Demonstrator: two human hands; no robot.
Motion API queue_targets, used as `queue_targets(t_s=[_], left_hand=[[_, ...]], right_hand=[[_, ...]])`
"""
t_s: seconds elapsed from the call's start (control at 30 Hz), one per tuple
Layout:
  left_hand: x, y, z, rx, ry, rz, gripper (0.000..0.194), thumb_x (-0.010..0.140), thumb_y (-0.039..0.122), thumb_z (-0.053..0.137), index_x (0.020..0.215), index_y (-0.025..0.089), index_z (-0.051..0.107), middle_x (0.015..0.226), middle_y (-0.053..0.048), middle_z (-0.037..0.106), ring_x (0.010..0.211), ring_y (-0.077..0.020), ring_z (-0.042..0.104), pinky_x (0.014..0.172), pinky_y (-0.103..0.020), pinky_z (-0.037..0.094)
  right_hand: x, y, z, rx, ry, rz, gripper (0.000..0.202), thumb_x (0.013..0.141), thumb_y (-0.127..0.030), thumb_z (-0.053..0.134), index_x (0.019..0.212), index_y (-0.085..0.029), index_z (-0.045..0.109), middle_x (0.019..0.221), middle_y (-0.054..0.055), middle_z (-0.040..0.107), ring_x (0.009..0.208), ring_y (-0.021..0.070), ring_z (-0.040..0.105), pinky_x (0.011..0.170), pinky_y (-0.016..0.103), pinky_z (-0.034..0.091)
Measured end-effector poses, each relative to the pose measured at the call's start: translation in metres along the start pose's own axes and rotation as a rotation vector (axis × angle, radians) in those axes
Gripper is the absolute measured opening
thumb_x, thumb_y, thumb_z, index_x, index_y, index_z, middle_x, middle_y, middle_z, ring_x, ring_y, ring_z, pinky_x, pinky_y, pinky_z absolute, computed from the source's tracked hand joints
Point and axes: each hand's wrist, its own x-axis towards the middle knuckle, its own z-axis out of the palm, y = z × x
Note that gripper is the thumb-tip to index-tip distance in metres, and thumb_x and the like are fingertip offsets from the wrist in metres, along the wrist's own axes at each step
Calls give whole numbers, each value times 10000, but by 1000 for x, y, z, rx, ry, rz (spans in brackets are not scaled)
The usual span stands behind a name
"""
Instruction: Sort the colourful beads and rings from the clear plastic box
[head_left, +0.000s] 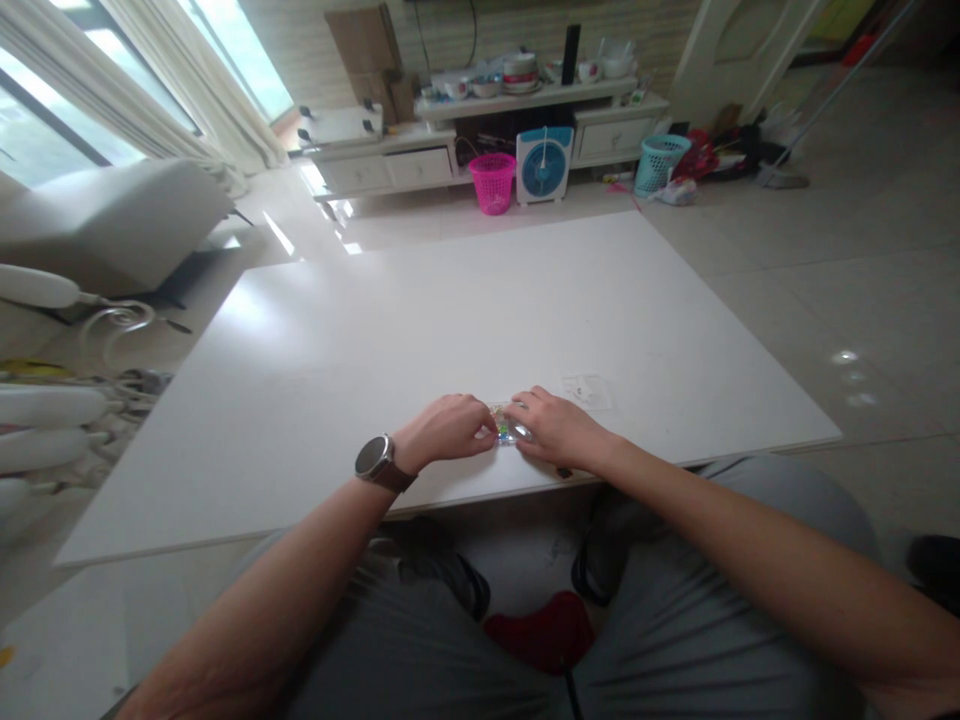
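Observation:
A small clear, shiny case or packet with coloured bits (503, 432) lies on the white table (420, 330) near its front edge, between my hands. My left hand (452, 428), with a watch on the wrist, is closed in a pinch at the left side of this clear thing. What exactly sits between those fingertips is too small to tell. Curled over its right side, my right hand (553, 428) grips it with thumb and fingers. A flat clear plastic bag (589, 392) lies just beyond my right hand. Close to the table edge, under my right wrist, is a small black piece (564, 473).
Beyond the table stand a pink basket (493, 185), a blue box fan (544, 165) and a light-blue basket (660, 165) before a low white cabinet (360, 172). At left are a grey sofa (112, 220) and white chair parts (49, 405). My legs are under the front edge.

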Motion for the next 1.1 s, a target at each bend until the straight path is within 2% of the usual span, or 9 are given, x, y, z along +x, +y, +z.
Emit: queue_targets(t_s=[0.17, 0.3, 0.37, 0.47, 0.67, 0.8, 0.97, 1.1], left_hand=[[-2, -5, -9, -38, 9, -4, 252, 843, 284, 508, 825, 214, 749, 734, -50, 710, 662, -150, 615, 638, -257, 401], [-9, -23, -21, -70, 64, -126, 248, 844, 301, 535, 940, 229, 751, 746, -18, 704, 641, -127, 595, 633, -246, 409], [-13, -34, -21, -76, 66, -179, 232, 821, 308, 570, 944, 221, 746, 753, -13, 702, 644, -124, 594, 630, -241, 413], [-14, -44, -14, -120, 19, -164, 201, 803, 300, 593, 899, 211, 745, 790, -15, 704, 669, -117, 603, 640, -225, 423], [-3, -36, 6, -101, 2, -117, 167, 775, 265, 623, 891, 221, 736, 853, -28, 697, 712, -132, 604, 650, -231, 429], [1, -30, 13, -86, -4, -97, 153, 792, 255, 598, 871, 225, 725, 862, -29, 690, 732, -139, 607, 656, -234, 423], [-1, -33, 7, -64, -7, -110, 136, 773, 230, 596, 833, 216, 717, 822, -26, 688, 723, -148, 605, 661, -247, 418], [-4, -29, -5, -121, 58, -73, 160, 821, 266, 581, 872, 203, 719, 847, -26, 685, 688, -126, 584, 649, -237, 416]], right_hand=[[0, -1, -1, 21, -13, 9, 351, 864, -248, 619, 1199, -154, 576, 1154, 141, 589, 1102, 256, 475, 931, 371, 439], [-1, -1, 0, 9, -4, 10, 365, 861, -255, 615, 1210, -155, 578, 1163, 141, 588, 1095, 261, 480, 923, 370, 449], [-2, -1, 1, 0, 1, 8, 363, 859, -258, 614, 1205, -155, 583, 1165, 140, 588, 1090, 263, 482, 916, 367, 454], [-2, 0, 2, 2, 5, 7, 358, 859, -259, 610, 1202, -157, 584, 1165, 139, 588, 1087, 262, 483, 916, 367, 452], [-1, 1, 2, 9, -7, 4, 341, 867, -266, 601, 1187, -149, 583, 1163, 150, 587, 1093, 267, 477, 920, 372, 441], [0, 0, 0, 5, -13, 5, 343, 865, -253, 600, 1189, -145, 578, 1163, 152, 586, 1095, 266, 473, 920, 373, 438], [0, -1, -1, -13, -12, 0, 327, 866, -248, 596, 1175, -144, 581, 1148, 145, 590, 1083, 262, 479, 911, 369, 440], [-1, -1, 0, -18, -5, -1, 323, 872, -253, 592, 1177, -145, 581, 1144, 144, 591, 1078, 260, 482, 902, 362, 443]])
